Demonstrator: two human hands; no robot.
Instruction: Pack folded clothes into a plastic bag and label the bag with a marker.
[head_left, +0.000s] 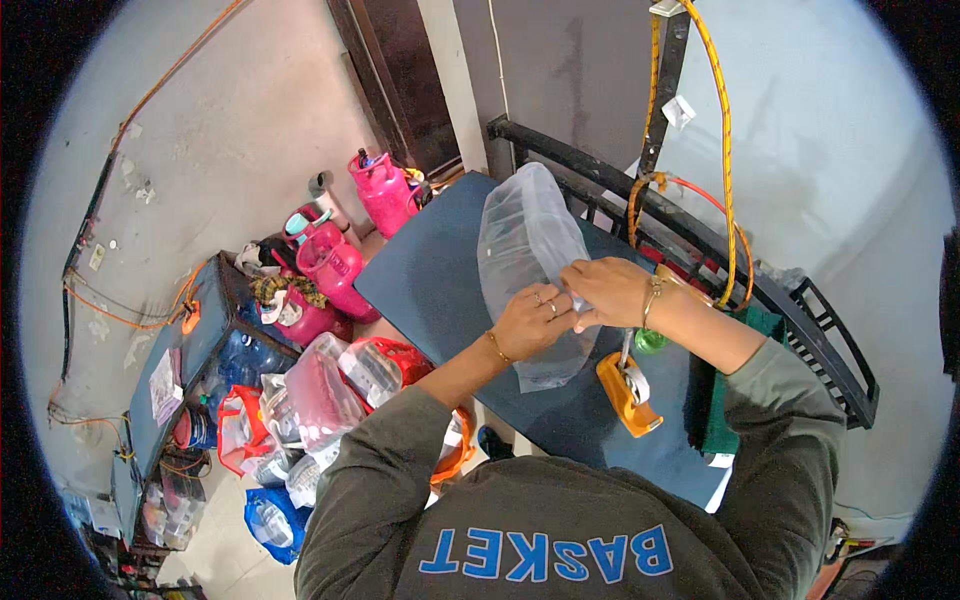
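A long clear plastic bag lies across the blue-grey tabletop in front of me. Both hands pinch it near its lower right part, close together. My left hand, with rings on its fingers, grips the film from the left. From the right, my right hand holds the bag's edge between thumb and fingers. An orange tape dispenser with a roll of whitish tape stands just below my right hand. Beside it is a round green object, partly hidden by my right wrist.
Pink gas cylinders stand beyond the table's left side. Filled plastic bags crowd the floor at the left. A black metal rail with a yellow hose runs along the right. Green material lies at the table's right edge.
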